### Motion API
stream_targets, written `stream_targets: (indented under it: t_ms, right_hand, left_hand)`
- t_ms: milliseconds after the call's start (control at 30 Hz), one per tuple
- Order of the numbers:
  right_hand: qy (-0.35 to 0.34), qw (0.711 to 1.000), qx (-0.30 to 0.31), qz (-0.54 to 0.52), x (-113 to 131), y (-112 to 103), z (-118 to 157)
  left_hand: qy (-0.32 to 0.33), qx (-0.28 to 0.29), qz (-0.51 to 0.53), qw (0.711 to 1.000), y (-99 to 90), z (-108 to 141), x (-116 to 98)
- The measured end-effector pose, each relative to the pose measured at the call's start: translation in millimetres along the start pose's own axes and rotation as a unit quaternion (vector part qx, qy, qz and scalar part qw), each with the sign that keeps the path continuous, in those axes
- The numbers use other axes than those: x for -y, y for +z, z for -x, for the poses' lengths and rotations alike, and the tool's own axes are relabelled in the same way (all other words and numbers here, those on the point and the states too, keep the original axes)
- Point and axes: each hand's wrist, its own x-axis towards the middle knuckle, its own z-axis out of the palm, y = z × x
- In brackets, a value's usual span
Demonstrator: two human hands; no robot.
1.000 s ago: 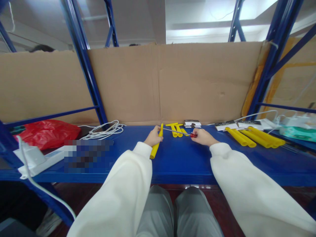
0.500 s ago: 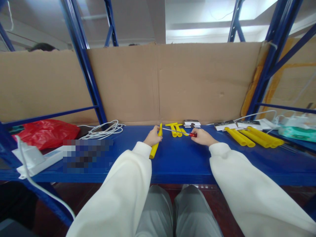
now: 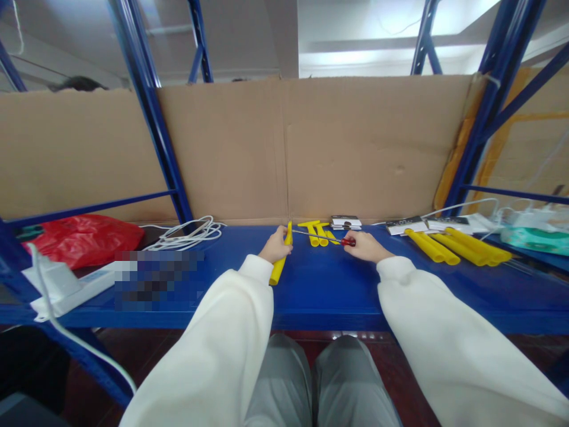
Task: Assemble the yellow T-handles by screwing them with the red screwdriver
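The left hand [image 3: 276, 244] grips a yellow tube [image 3: 278, 270], the right hand [image 3: 365, 247] a red-handled screwdriver [image 3: 348, 242]; black-and-white packets [image 3: 404, 226] bear illegible print.

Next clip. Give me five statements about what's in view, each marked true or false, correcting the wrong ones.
1. The left hand holds a yellow tube-shaped piece. True.
2. The right hand holds a red-handled screwdriver. True.
3. The yellow tubes on the far right stand upright. False: they lie on their sides.
4. The white cable lies loosely coiled, left of the left hand. True.
5. The red bag lies to the right of the white cable. False: it lies to the left.
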Motion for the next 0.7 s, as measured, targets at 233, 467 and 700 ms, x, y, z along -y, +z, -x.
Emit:
stream_targets:
  t_ms: [233,467,700]
  right_hand:
    - [-0.007,1.000,-0.004,-0.002,-0.6,1.4,-1.3]
    - [0.018,1.000,-0.013,0.020,5.3,-4.4,1.1]
    - [0.021,1.000,-0.002,0.000,3.5,-3.5,0.7]
  left_hand:
    - [0.003,-0.005,-0.015,1.000,0.1,2.6,-2.2]
    - [-0.002,-0.006,-0.009,1.000,-0.6,5.3,-7.0]
    - [0.004,0.002,-0.018,1.000,-1.3,4.0,-4.8]
